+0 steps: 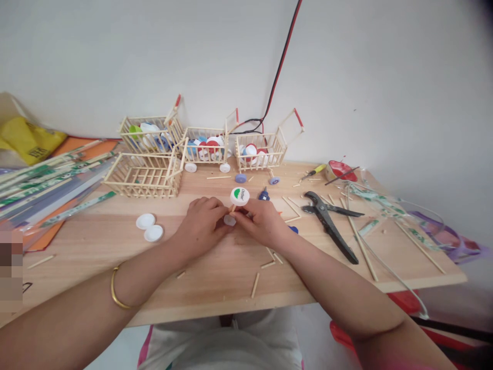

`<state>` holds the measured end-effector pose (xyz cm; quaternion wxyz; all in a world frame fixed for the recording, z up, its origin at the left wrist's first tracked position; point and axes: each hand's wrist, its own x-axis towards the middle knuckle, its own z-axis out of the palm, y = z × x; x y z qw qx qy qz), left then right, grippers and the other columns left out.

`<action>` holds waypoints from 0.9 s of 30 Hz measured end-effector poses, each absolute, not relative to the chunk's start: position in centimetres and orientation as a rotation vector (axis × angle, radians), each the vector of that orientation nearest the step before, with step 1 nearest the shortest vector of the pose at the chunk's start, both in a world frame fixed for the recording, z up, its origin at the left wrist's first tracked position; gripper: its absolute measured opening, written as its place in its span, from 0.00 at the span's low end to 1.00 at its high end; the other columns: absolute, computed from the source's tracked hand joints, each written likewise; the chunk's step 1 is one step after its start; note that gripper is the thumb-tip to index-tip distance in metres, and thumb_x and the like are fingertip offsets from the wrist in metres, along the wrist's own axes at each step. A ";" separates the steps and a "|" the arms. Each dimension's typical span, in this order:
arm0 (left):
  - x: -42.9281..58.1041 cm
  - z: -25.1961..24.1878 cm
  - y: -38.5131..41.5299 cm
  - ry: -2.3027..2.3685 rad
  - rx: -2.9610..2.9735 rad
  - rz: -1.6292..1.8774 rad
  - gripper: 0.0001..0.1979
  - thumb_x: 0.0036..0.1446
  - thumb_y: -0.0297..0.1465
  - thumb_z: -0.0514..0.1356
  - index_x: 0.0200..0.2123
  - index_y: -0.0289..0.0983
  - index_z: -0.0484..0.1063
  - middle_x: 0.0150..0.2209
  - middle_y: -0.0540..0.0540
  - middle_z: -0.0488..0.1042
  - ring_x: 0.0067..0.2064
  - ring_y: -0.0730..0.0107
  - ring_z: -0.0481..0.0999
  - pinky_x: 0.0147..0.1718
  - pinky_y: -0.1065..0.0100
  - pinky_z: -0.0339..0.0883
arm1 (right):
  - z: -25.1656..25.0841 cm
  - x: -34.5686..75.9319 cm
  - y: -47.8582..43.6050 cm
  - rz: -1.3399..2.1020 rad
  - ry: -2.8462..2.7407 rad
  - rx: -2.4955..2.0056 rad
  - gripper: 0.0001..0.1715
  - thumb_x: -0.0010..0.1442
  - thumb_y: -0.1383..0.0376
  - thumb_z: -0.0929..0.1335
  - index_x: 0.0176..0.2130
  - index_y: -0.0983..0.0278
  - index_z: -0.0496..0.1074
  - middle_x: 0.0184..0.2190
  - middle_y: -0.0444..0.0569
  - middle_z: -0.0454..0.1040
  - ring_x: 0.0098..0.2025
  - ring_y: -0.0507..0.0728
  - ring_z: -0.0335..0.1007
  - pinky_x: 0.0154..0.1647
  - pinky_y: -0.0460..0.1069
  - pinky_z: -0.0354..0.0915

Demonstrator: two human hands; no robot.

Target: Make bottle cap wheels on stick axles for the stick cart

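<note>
Between my hands is a short wooden stick [232,208], with a white bottle cap printed in green [240,196] at its upper end. A second white cap [230,220] shows lower down, partly covered by my fingers. My left hand [202,226] is closed, its fingertips pinching the stick from the left. From the right, my right hand [264,222] pinches the same stick by thumb and fingers. Two loose white caps [145,221] lie left of my left hand. Just beyond my right hand the tip of a blue glue gun [264,193] shows; its body is mostly hidden.
Several stick-built model carts [142,174] stand along the wall, some filled with coloured caps. Black-handled cutters [327,221], a yellow craft knife [314,171] and a red bowl [341,170] lie right. Packaged sticks [57,180] cover the left side. Cut sticks [255,285] are scattered near the front edge.
</note>
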<state>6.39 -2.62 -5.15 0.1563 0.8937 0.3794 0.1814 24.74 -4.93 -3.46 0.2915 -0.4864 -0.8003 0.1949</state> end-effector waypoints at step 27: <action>6.4 -5.2 -2.6 1.086 2.578 0.522 0.09 0.58 0.36 0.58 0.37 0.38 0.73 0.38 0.44 0.72 0.42 0.60 0.69 0.42 0.58 0.60 | -3.4 24.7 -5.0 0.535 -2.129 -1.315 0.05 0.59 0.69 0.65 0.32 0.65 0.71 0.27 0.46 0.73 0.29 0.51 0.67 0.30 0.44 0.58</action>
